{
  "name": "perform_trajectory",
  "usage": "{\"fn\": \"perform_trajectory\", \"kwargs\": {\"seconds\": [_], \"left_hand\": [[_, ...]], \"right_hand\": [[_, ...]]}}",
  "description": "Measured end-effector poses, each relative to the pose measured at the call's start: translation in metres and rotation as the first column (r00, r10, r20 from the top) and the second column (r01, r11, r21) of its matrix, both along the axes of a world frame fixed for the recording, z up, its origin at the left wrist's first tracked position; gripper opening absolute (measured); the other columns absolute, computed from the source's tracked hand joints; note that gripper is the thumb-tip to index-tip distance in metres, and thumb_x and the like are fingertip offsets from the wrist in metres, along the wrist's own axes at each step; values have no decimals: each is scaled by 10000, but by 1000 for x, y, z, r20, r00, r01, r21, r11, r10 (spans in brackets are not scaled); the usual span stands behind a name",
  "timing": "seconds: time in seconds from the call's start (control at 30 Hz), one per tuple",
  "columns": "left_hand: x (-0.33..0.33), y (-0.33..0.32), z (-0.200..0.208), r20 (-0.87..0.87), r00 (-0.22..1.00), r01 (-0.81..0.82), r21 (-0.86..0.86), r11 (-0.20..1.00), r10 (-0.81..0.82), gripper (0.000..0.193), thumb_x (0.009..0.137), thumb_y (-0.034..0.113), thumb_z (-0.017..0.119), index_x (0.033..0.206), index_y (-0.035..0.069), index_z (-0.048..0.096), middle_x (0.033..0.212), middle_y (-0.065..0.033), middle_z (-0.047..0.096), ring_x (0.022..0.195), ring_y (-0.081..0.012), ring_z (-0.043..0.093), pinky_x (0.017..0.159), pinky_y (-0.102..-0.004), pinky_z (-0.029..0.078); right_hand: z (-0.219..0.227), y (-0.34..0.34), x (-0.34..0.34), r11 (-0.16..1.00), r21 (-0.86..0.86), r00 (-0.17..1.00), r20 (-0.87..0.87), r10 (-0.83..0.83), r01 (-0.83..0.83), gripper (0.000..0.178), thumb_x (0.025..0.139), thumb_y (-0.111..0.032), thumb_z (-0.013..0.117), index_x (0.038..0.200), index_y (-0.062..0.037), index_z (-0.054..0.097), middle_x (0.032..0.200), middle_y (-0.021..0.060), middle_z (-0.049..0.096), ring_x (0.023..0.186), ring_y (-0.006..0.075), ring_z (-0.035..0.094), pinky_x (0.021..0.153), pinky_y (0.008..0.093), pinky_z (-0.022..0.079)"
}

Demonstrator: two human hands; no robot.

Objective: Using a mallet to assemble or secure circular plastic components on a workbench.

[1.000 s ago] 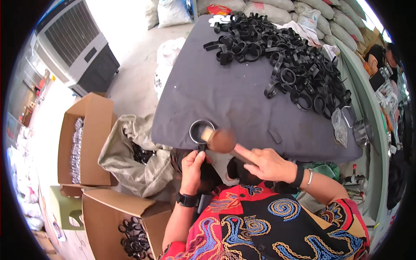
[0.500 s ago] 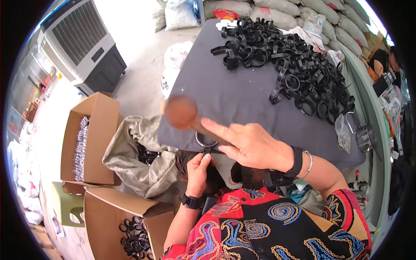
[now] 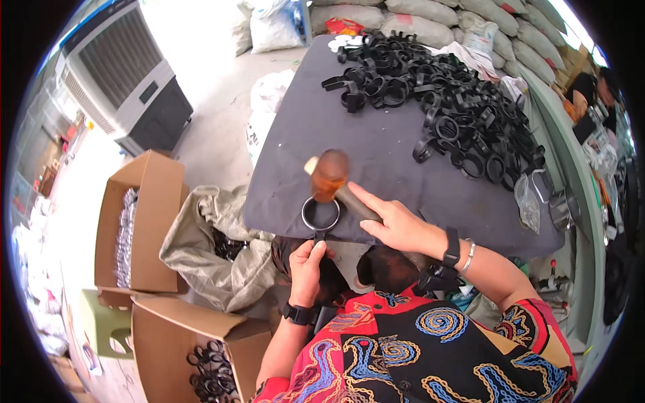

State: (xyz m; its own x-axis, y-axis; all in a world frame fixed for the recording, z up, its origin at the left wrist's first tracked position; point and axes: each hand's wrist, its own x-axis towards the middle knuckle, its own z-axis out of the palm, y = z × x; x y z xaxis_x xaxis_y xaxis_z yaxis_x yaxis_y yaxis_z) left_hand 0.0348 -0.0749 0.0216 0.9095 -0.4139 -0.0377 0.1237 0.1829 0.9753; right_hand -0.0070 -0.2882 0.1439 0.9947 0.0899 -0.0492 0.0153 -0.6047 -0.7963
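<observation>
My left hand (image 3: 306, 270) is closed on the short stem of a black ring clamp (image 3: 320, 235), thumb on top. Its round loop lies on the near edge of the grey-covered table and has a silver metal rim inside. In my right hand (image 3: 405, 227) is a mallet (image 3: 331, 172), gripped by its brown handle with the index finger stretched along it. The blurred reddish-brown mallet head is over the far side of the loop; whether it touches cannot be made out. At the far right of the table is a big heap of black ring clamps (image 3: 447, 127).
Left of the table stand an open sack (image 3: 201, 269), a carton (image 3: 156, 221) of shiny metal rings and another carton (image 3: 181, 336) of black rings. An air cooler (image 3: 127, 80) is farther off. Another person (image 3: 583, 94) is at the far right. Full sacks (image 3: 416, 27) line the back.
The mallet and my right hand have moved right, bringing the mallet head over the loop's far side. My left hand keeps its grip on the ring clamp, nearly unmoved.
</observation>
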Motion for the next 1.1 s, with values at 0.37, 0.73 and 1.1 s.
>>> {"fn": "perform_trajectory", "kwargs": {"seconds": [0.37,0.73,1.1], "left_hand": [[-7,6,4,-82,994,-66,-4,998,66,234,924,151,574,752,4,633,720,-45,639,697,-98,555,701,-257,434],[-46,206,26,-538,450,-862,-470,190,713,390,987,392,448,1136,31,467,1082,-155,579,979,-311,591,885,-470,482],[-35,73,150,482,795,-231,-320,919,368,580,918,312,547,1400,65,338,1042,-201,626,894,-317,638,823,-441,533]], "right_hand": [[-17,-6,-52,994,105,1000,-6,-24,24,660,851,-99,580,1459,-89,323,1220,175,602,610,175,595,667,295,510],[-23,-19,-52,857,486,936,191,-297,172,715,827,-22,502,1494,-96,253,648,1,508,452,59,433,399,204,384],[-25,-28,-65,831,535,958,127,-257,153,610,883,-156,628,1411,-44,344,1038,66,616,592,81,562,567,254,486]]}}
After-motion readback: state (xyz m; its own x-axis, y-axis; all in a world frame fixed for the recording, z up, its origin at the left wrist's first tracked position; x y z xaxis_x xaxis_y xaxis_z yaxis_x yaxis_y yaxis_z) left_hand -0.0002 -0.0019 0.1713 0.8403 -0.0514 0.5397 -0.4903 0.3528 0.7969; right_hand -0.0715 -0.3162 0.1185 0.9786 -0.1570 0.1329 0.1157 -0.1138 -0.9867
